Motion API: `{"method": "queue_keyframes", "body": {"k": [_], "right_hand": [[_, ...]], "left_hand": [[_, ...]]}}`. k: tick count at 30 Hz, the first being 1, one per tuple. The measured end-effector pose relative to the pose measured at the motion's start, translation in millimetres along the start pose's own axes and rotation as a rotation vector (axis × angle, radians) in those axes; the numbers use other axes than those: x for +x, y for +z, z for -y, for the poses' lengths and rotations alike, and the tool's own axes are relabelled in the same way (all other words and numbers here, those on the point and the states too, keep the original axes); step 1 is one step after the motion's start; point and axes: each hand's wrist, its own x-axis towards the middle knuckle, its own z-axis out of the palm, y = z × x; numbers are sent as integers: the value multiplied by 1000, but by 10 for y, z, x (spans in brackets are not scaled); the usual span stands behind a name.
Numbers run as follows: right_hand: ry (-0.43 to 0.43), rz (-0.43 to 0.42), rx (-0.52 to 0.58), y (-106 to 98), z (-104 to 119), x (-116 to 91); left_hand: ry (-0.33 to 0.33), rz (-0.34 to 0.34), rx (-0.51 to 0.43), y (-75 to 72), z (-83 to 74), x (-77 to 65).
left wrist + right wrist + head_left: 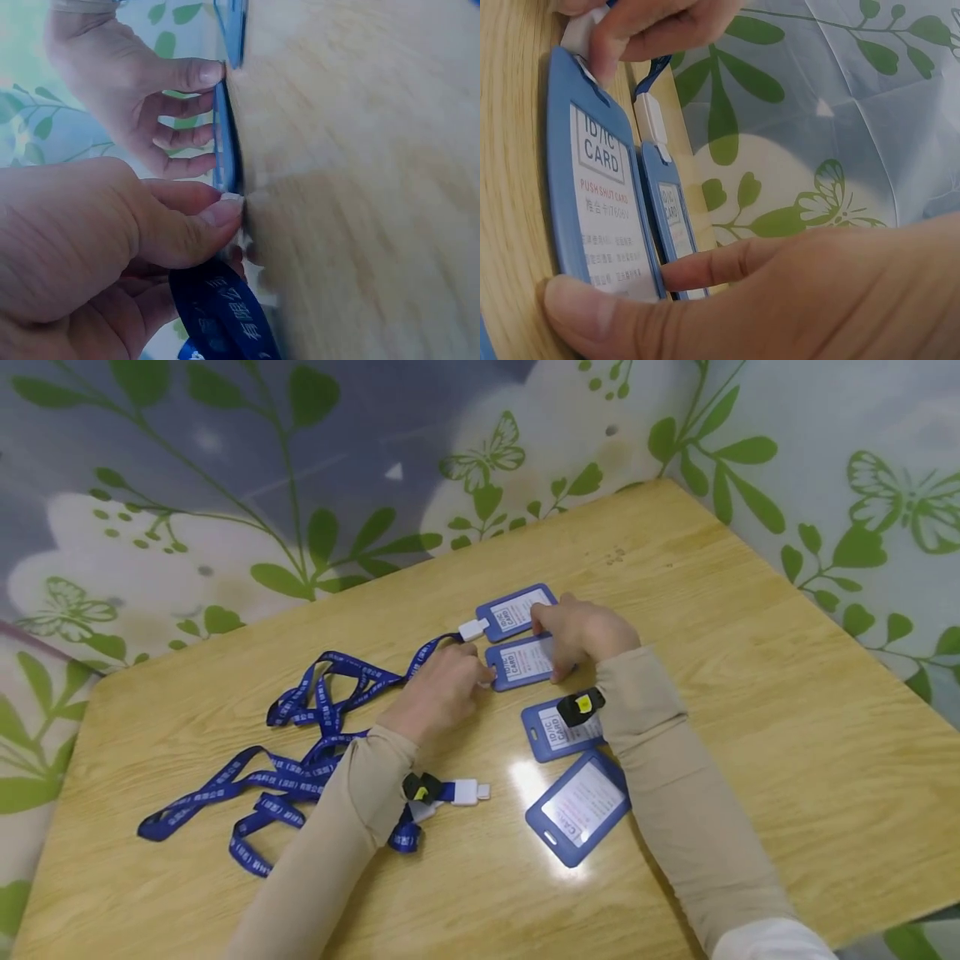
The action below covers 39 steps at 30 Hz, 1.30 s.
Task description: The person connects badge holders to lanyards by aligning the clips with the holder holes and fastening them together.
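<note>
In the head view a blue card holder (522, 662) lies between the two hands, its "ID/IC CARD" insert facing up. My right hand (588, 631) grips its right end, thumb and a finger on opposite long edges in the right wrist view. At the slotted end my left hand (442, 689) pinches a white clip (577, 34), which is partly hidden by the fingers. A blue lanyard (225, 307) with white lettering hangs below that hand in the left wrist view. Just beyond lies another blue card holder (513, 612), joined to a lanyard by a white clip (473, 628).
Two more card holders, a nearer one (581, 810) and one partly under the right wrist (538, 737), lie on the wooden table (787, 735). Tangled blue lanyards (300, 777) spread at left. A loose white clip (465, 792) is beside the left wrist. Patterned sheeting (360, 460) borders the table.
</note>
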Motion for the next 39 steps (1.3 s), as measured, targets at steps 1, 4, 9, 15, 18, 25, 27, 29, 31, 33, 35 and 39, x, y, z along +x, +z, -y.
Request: {"method": "queue_keyframes", "body": {"k": [1,4,9,15,18,25,27,29,31,33,35,39], "right_hand": [[2,3,0,2,-4,-5],[4,0,0,6,-15,-19],[7,-10,1,8,-24,-37],[16,-5,-3,11,-27,-50],[5,-8,-8,15,-29,-53],[10,-9,-15,18,-12,-48],[15,-6,-23,20,-1,-42],[17,-7,-23,26,19,-35],[21,-10,-19,34,43,-30],[27,-24,-16,46,57,-27],[33,-33,-9,58,59,-30],[28,-33,10,79,8,-30]], "left_hand": [[-3,-1,-6,5,-5,7],[-8,-12,-7,23,-18,29],[-23,-52,-27,51,-39,59],[-50,-85,-32,87,-65,70],[-64,-91,-30,95,-75,74],[-105,-117,-32,107,-78,99],[-105,-128,-18,111,-73,104],[-110,-125,8,110,-70,106],[-113,-121,29,105,-63,108],[-114,-119,31,99,-51,110],[-110,-116,25,93,-35,111],[-92,-90,33,87,-8,114]]}}
